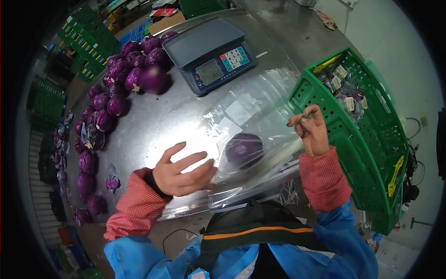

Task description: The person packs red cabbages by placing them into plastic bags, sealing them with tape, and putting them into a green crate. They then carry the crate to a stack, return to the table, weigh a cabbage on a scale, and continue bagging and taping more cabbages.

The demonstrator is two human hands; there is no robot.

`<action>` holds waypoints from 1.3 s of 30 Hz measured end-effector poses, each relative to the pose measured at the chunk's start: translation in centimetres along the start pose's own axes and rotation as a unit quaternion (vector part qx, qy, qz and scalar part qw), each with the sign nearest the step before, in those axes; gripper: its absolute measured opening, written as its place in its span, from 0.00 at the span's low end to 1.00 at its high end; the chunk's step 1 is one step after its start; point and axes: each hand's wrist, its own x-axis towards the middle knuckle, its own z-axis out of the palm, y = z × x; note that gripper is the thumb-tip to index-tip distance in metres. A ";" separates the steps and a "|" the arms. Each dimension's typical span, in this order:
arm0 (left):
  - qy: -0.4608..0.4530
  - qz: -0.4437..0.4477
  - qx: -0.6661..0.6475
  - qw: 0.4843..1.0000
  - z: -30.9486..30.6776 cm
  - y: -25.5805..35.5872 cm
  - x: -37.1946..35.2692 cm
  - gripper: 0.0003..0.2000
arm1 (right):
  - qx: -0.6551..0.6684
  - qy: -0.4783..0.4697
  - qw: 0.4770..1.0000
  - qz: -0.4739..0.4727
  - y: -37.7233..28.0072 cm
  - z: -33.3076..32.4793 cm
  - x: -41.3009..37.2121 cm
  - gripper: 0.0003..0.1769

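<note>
A red cabbage (244, 150) lies on the metal table, inside or under a clear plastic bag (274, 144); glare hides which. My left hand (183, 172) is just left of the cabbage, fingers apart and holding nothing. At the bag's right end, my right hand (312, 130) has thumb and fingers pinched together on the thin film. Flat clear bags (260, 100) with white labels (238, 111) lie beyond the cabbage. A digital scale (211, 56) with a grey pan and keypad stands behind them.
Many red cabbages (118, 69) are piled along the table's left side, with a loose leaf piece (112, 179) nearby. A green crate (320, 93) holding bagged, labelled cabbages (346, 88) stands at right. Stacked green crates (88, 37) are at the back left.
</note>
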 end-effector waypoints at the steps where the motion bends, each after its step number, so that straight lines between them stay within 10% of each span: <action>1: -0.038 -0.010 0.040 0.998 -0.5 -0.4 -1.1 0.14 | -0.002 -0.008 1.000 -0.008 -0.2 0.4 -0.1 0.06; 16: -0.144 0.025 0.307 0.940 -7.2 -3.0 -2.0 0.21 | -0.084 0.015 0.996 -0.024 -1.6 2.7 -1.1 0.16; 22: -0.089 -0.228 -0.050 0.968 -6.2 -3.2 6.5 0.14 | -0.073 -0.005 0.996 -0.058 -2.0 4.4 -1.1 0.18; 26: -0.118 -0.312 -0.345 0.878 0.4 0.1 11.5 0.21 | -0.075 -0.005 0.996 -0.056 -2.6 5.5 -1.0 0.15; 33: -0.310 -0.262 -0.262 0.875 4.4 1.3 13.3 0.13 | -0.048 0.003 0.997 -0.061 -2.0 5.4 -0.7 0.14; 39: -0.297 -0.361 -0.325 0.822 3.3 0.9 12.8 0.08 | -0.069 -0.001 0.996 -0.063 -2.0 5.6 -0.4 0.13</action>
